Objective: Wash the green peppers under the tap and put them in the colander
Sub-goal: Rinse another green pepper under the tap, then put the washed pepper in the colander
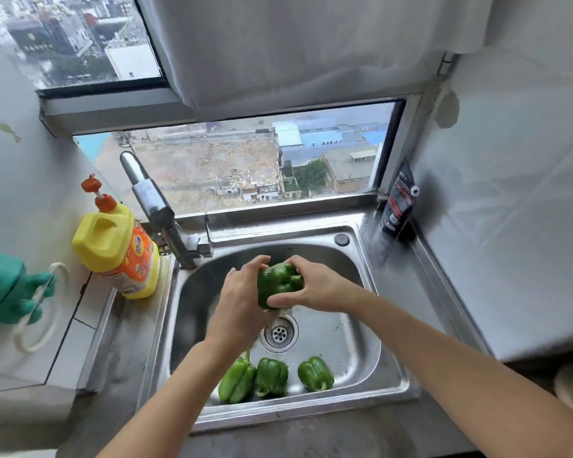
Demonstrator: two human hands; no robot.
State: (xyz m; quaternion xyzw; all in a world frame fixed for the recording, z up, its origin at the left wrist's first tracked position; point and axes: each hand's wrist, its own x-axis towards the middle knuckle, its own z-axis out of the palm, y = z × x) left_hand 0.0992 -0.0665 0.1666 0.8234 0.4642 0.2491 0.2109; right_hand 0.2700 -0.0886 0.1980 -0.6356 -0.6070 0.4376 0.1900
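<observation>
The green pepper [278, 282] is over the drain [279, 332], left hand [242, 302] and right hand [311, 285] both curled round it; three more peppers [272, 376] lie in the sink [361, 358]. It seems to be the washing step. Next it wants carrying to the colander, which I can't spot.

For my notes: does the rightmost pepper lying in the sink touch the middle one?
Apart. The head view shows a clear gap between the rightmost pepper and the middle pepper.
</observation>
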